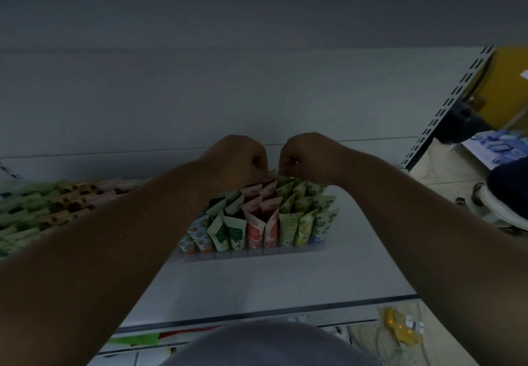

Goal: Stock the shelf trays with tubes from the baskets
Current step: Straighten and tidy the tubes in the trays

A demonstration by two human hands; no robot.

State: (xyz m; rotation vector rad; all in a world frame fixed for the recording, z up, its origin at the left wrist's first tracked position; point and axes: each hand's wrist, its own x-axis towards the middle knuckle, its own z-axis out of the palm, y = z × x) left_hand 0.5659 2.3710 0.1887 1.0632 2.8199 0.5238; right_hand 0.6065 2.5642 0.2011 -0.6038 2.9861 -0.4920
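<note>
Tray [251,252] on white shelf [285,285]: tubes [257,222] stand in packed rows, front nearly full. Left hand [237,157] and right hand [307,155] reach to back row, fingers curled, apparently pinching tube tops; exact grasp cannot be told. Further tubes lie at left [43,208]. Baskets out of view; stocking judged near complete.

My left hand [237,155] and right hand [307,154] are bare, forearms uncovered with no sleeves in view, and I wear a grey garment [268,345] at the torso.
</note>
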